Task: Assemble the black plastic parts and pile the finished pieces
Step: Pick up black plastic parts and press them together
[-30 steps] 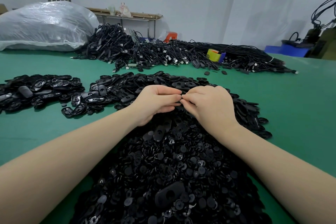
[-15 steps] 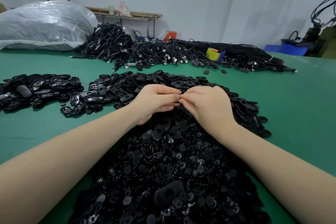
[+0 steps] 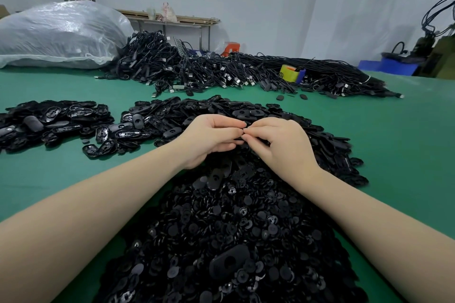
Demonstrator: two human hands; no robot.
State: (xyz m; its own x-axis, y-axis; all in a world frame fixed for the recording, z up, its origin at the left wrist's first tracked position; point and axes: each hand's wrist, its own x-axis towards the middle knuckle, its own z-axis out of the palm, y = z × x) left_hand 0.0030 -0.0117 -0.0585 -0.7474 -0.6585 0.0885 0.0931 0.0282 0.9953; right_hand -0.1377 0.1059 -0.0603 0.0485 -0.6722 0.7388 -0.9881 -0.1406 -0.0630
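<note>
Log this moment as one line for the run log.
left hand: pinching small black part | right hand: pinching same part, fingertips meeting | location: above pile of black parts | table: green | step: joining

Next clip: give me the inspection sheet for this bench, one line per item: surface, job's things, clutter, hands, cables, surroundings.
Surface: green table, largely covered.
Job's things: heap of small round parts nearest the camera; oval shells behind the hands; a second shell pile to the left.
Clutter: tape roll among the cables; two loose shells beyond the heap.
Hands: left hand and right hand meet fingertip to fingertip over the heap, pinching something small; the piece itself is hidden.
Cables: big black cable pile across the far table.
Surroundings: plastic bag far left, shelf at the wall, blue bin right.
</note>
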